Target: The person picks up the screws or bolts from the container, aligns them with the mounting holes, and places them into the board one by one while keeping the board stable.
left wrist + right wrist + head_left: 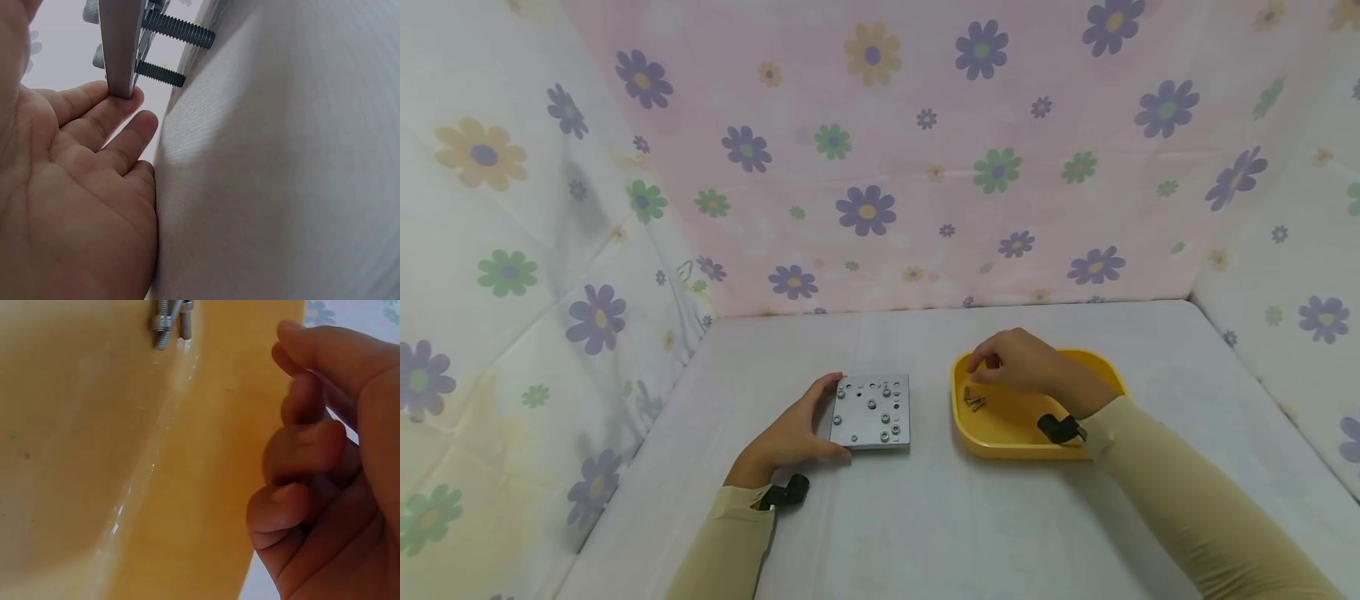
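My left hand (797,427) grips a square silver metal plate (859,423) by its left side, thumb at the near corner and fingers at the far one. Several socket head screws (872,404) stand in the plate's holes. In the left wrist view, fingertips touch the plate's edge (122,50), and threaded screw shanks (181,28) stick out underneath. Over the left part of a yellow tray (1000,429) hovers my right hand (1018,362), fingers loosely bent and nothing visible in them. Several loose screws (975,401) lie in the tray, apart from that hand.
A white cloth covers the table (880,525). Flower-printed fabric (880,167) stands behind and on both sides. Between plate and tray lies a strip of bare table. Small black cameras (1058,428) sit at both wrists.
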Available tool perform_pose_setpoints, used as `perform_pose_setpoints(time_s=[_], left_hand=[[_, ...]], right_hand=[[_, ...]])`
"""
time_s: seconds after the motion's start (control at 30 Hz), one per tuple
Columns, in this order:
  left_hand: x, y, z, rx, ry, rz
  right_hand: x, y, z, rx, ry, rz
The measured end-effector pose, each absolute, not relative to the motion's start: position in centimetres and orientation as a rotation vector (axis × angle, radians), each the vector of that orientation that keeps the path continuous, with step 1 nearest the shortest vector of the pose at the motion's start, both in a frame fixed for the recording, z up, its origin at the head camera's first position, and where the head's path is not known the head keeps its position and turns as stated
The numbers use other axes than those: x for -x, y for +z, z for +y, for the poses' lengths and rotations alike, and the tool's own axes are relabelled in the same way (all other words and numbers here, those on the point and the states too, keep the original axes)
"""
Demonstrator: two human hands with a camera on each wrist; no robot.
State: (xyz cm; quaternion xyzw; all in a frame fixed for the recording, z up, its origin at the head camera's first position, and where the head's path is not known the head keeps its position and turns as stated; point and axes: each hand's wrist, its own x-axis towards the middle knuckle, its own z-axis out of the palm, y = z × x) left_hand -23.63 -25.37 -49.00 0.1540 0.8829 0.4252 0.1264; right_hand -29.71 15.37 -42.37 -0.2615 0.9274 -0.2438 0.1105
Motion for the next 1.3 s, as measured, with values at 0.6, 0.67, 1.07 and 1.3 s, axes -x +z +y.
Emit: perform_pose_setpoints(time_s=[0.6,0.67,1.07,1.3], left_hand=[[23.7,-49.0,-25.4,-0.453,1.279,2.548],[23.6,-49.1,-25.4,-0.451,1.282,2.548],[23.7,-49.5,-25.4,-0.436,1.272,2.556],[23.7,-49.3,-25.4,-0.439,1.287,2.546]], right_hand=[[29.7,-43.2,14.1,0.740,-0.617,2.607],[29.7,-43.4,14.0,0.740,-0.624,2.587],[30.3,-44.8,13.8,0.764,-0.614,2.560],[30.2,-44.7,13.7,0.752,-0.621,2.551]])
